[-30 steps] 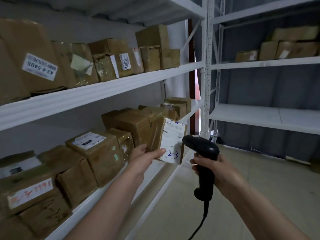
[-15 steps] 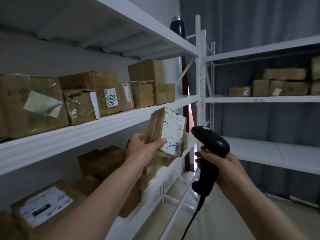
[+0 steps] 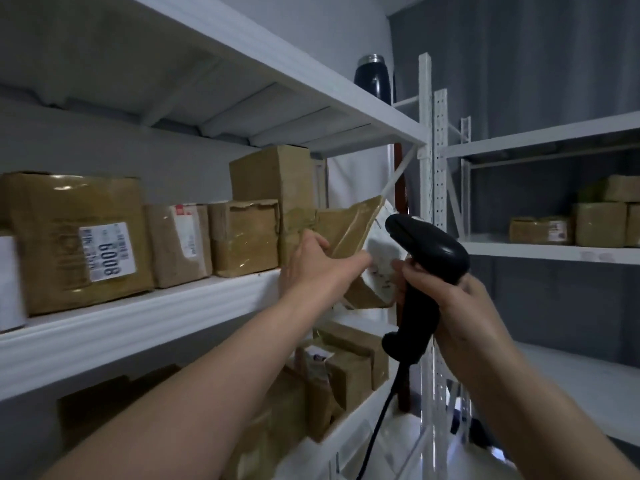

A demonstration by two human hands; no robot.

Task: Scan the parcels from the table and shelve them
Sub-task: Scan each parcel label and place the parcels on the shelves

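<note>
Left hand [image 3: 313,261] grips a tilted parcel [image 3: 360,233] at the shelf [image 3: 138,327] edge, thumb across its face. Right hand [image 3: 446,299] fingers wrap the scanner [image 3: 422,258] handle.

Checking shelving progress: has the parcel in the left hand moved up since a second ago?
Yes. The parcel rose from the lower shelf level to the middle shelf, beside the tall box.

Parcel storeroom: white shelving [image 3: 145,327] of taped boxes [image 3: 79,240]
</note>
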